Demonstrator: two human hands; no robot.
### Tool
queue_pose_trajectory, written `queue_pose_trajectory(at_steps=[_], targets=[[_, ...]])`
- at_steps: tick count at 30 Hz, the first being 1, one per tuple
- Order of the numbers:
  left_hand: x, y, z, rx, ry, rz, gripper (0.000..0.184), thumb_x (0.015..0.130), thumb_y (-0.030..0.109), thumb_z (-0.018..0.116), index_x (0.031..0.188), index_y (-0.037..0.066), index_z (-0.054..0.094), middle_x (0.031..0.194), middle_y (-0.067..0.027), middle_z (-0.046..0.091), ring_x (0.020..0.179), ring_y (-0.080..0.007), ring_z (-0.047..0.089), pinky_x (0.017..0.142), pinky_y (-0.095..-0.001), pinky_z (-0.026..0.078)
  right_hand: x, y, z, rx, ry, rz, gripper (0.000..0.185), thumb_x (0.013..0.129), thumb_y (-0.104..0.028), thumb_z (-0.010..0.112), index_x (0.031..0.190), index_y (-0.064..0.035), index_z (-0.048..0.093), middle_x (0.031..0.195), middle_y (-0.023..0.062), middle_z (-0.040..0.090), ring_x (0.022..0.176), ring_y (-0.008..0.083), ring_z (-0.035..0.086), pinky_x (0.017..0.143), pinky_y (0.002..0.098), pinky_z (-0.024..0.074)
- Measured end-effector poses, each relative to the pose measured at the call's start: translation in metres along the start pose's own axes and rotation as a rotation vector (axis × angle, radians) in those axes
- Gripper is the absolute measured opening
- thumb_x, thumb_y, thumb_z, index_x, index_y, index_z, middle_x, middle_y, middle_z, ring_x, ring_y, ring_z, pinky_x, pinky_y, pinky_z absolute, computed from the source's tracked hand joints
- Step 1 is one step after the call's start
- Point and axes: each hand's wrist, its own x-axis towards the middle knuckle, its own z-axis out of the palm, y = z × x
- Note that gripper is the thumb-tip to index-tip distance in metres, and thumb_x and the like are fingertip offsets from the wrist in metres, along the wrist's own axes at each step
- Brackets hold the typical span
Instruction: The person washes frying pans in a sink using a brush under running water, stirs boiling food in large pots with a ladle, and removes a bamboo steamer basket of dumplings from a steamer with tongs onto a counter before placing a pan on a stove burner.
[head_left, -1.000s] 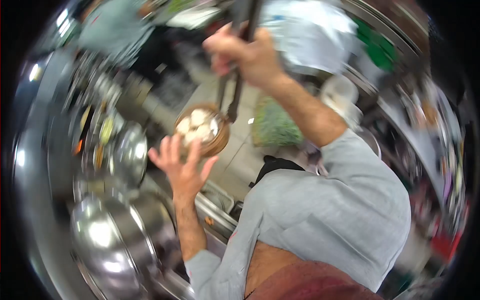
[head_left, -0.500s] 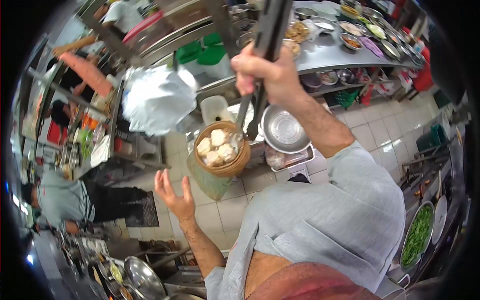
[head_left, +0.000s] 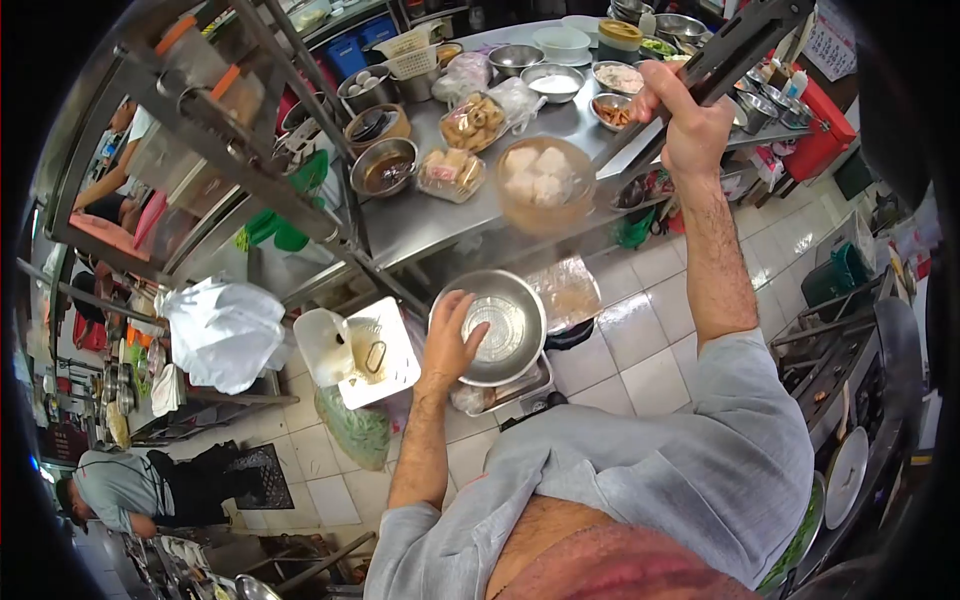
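Observation:
My right hand (head_left: pixel 690 125) is closed around a pair of long dark metal tongs (head_left: pixel 745 45), raised over the steel counter. At the far end of the tongs is a small round bamboo steamer basket (head_left: pixel 545 215), blurred by motion and held near the counter's front edge. Several pale dumplings (head_left: pixel 540 172) sit in the basket. The exact grip of the tongs on the basket's side is too blurred to make out. My left hand (head_left: pixel 452 345), fingers apart and holding nothing, is over the left side of a large metal basin (head_left: pixel 525 345).
The steel counter (head_left: pixel 420 225) bears a bowl of dark sauce (head_left: pixel 385 168), bagged food (head_left: pixel 450 172) and several other bowls. A white tray (head_left: pixel 395 365) stands left of the basin. A metal shelf post (head_left: pixel 345 240) rises on the left. Another person (head_left: pixel 125 485) stands at lower left.
My right hand has swung right with the tongs, carrying the basket from low over the floor area up to the counter. My left hand has come right, to the basin. The view has turned.

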Motion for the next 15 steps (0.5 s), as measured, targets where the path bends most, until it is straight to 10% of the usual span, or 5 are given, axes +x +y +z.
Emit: queue_pose_trajectory(at_steps=[15], targets=[[0.209,-0.009,0.158,0.1,-0.203,0.08,0.071,0.064,0.031,0.073,0.125,0.01,0.042,0.116,-0.0126,0.042,0.107,-0.0294,0.041,0.089,-0.0392,0.035,0.175,0.152,-0.018,-0.129,0.176,-0.218,0.017,0.076,-0.014,0.062,0.064,-0.0038,0.055,0.05,0.0023,0.052,0.043,0.0104,0.05,0.042,0.0237,0.0393]])
